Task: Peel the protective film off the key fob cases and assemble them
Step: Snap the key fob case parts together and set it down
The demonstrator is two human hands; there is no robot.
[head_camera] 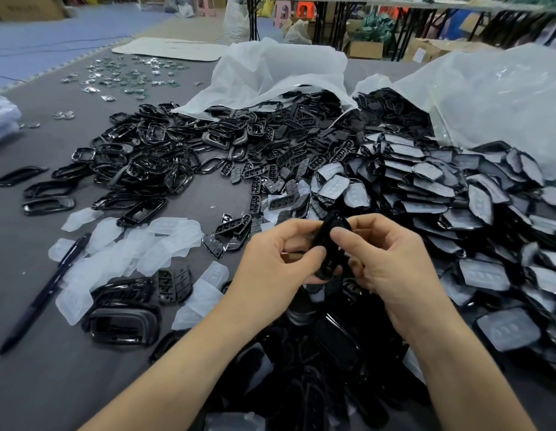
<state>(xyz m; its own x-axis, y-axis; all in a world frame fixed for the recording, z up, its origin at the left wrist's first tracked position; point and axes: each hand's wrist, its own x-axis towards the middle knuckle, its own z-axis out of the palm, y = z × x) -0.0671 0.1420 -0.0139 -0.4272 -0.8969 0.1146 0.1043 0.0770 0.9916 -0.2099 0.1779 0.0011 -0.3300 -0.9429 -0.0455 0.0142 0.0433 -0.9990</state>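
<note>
The left hand (270, 269) and right hand (392, 262) grip one glossy black plastic key fob case (331, 244) with curled fingers (340, 236), above the grey surface (37, 384). Uneven pressure could misalign its halves, or drop it among the loose black parts (317, 368) below.

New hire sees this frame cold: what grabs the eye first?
First, the huge heap of black case parts spilling from two white plastic bags across the far and right side of the table. Next, at centre, the left hand and right hand both grip one black key fob case. At left lie peeled clear films beside a dark pen.
</note>
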